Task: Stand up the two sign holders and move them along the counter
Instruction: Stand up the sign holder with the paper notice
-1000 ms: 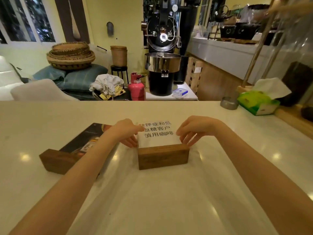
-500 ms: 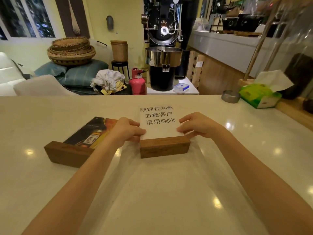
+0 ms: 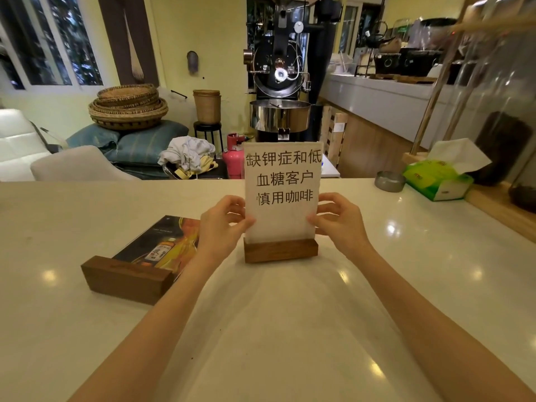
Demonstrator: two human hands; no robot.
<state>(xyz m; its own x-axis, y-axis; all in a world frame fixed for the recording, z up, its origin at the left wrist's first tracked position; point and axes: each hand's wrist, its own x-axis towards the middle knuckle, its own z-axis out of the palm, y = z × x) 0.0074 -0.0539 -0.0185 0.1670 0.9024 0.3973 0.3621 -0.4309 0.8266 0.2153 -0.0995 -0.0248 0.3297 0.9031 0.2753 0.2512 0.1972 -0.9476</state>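
Note:
The white text sign holder (image 3: 282,198) stands upright on its wooden base at the middle of the pale counter (image 3: 290,329). My left hand (image 3: 222,224) pinches the sign's left edge and my right hand (image 3: 338,221) pinches its right edge, just above the base. A second sign holder (image 3: 145,262), with a dark bottle picture and a wooden base, lies flat on the counter to the left, partly hidden behind my left forearm.
A green tissue box (image 3: 438,181) and a small metal ashtray (image 3: 389,181) sit at the counter's far right. A wooden ledge (image 3: 499,210) runs along the right side. Beyond the far edge stand a coffee roaster (image 3: 280,91) and a pink gas cylinder (image 3: 233,159).
The white sign holder has swung from lying flat to standing upright on its base, both hands keeping hold of its side edges. The picture sign holder has stayed flat.

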